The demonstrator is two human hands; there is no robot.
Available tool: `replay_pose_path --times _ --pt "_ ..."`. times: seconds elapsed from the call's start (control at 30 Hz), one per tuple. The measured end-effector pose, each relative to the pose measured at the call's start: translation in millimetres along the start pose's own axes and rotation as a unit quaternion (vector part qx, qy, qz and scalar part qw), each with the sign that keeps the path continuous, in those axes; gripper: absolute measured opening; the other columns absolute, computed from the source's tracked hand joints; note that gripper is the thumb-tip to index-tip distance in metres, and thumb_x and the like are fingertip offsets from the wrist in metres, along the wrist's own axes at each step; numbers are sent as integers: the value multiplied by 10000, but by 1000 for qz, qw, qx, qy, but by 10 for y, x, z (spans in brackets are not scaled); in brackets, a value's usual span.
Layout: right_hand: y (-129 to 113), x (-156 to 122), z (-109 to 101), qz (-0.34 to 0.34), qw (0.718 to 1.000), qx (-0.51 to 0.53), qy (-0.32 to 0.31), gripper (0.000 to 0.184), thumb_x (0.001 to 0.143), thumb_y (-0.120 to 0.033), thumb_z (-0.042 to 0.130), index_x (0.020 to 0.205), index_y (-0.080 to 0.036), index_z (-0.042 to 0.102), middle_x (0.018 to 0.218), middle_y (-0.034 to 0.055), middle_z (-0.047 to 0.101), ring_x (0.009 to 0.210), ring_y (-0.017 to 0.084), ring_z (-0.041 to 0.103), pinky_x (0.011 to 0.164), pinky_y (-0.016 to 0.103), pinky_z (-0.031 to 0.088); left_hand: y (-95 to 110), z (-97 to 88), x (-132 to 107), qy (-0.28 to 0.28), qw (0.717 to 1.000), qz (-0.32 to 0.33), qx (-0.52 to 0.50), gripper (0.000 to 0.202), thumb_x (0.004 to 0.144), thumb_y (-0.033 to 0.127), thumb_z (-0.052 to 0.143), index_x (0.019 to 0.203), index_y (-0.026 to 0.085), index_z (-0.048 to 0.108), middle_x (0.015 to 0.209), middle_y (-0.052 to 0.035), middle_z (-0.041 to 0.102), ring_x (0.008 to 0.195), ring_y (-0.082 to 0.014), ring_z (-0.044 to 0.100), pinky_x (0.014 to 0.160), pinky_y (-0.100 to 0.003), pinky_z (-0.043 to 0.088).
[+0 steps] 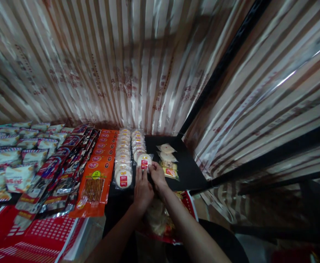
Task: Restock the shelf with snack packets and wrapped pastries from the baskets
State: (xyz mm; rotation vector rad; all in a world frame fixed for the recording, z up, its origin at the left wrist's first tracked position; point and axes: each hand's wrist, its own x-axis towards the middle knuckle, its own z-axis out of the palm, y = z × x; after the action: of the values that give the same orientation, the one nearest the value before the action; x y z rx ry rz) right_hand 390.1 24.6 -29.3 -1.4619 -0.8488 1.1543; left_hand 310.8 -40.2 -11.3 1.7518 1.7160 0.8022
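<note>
A round white rice cracker packet with a red label lies at the front end of a short row of rice crackers on the black shelf. My left hand holds the packet's lower edge with its fingers laid close together. From the right side, my right hand pinches the same packet between thumb and fingers. Just left of my hands runs a longer row of matching rice crackers, overlapping front to back. To the right sit a few loose packets, among them a yellow wrapped one.
Orange snack packs, dark shiny packets and white pouches fill the shelf's left part. Below stand a red basket and another red-rimmed container holding packets. Striped sheeting hangs behind; a black post rises at right.
</note>
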Motion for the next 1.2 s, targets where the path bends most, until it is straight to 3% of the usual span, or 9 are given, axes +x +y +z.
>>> replay_pose_path --times 0.17,0.37,0.47,0.67,0.73,0.87,0.93,1.07,1.2 --pt "-24 110 35 -51 978 -201 0 247 784 -278 469 944 -185 631 830 31 691 752 163 634 692 258 488 -86 90 78 -13 1000 -11 10 627 716 36 401 1341 4 382 1480 -203 260 1388 -274 173 1138 -419 210" --pt "-65 106 61 -66 895 -440 24 287 845 -301 472 1061 -231 648 954 51 676 843 173 629 712 244 452 -201 222 138 0 1000 -18 -22 599 731 54 383 1328 10 400 1463 -215 292 1388 -288 179 1129 -478 203" --pt "-66 128 95 -80 886 -455 36 279 860 -289 455 1049 -228 652 947 51 672 848 161 624 724 233 445 -198 221 172 -4 999 -25 -27 590 740 79 395 1327 25 406 1461 -206 305 1391 -287 173 1130 -475 200" --pt "-58 105 140 -110 897 -426 38 302 812 -202 489 1078 -143 620 938 93 669 871 191 622 788 271 472 -189 202 228 1 999 -28 -27 594 733 82 399 1322 10 401 1457 -212 310 1386 -273 198 1137 -440 192" --pt "-68 34 105 -154 894 -419 38 361 796 -184 492 1138 -116 588 1019 126 650 939 212 606 839 301 475 -216 213 227 5 999 -19 -33 603 724 104 431 1322 29 407 1457 -198 321 1383 -278 207 1137 -446 193" --pt "-184 -27 -155 -294 855 -426 34 423 820 -205 463 1233 -153 532 1224 126 560 1150 228 493 981 362 412 -261 253 172 28 999 8 -30 591 728 83 407 1314 8 406 1458 -211 310 1385 -284 194 1132 -461 212" --pt "-290 71 -375 -311 842 -438 53 413 838 -213 443 1240 -177 531 1244 108 548 1177 222 473 1004 367 394 -244 285 127 50 998 32 -29 561 737 52 369 1293 7 433 1459 -207 311 1386 -267 199 1135 -445 221" --pt "-474 479 -837 -231 829 -496 116 413 838 -166 425 1230 -191 553 1329 107 491 1177 231 496 994 346 406 -130 379 55 74 993 84 -32 495 761 52 356 1233 43 506 1436 -188 362 1368 -251 265 1123 -439 267" --pt "-521 885 -1130 -166 814 -553 59 484 810 -155 491 1292 -199 507 1401 105 433 1185 225 512 986 317 418 -50 452 21 71 992 94 -37 446 794 80 347 1191 50 548 1383 -197 431 1330 -258 346 1095 -455 320"
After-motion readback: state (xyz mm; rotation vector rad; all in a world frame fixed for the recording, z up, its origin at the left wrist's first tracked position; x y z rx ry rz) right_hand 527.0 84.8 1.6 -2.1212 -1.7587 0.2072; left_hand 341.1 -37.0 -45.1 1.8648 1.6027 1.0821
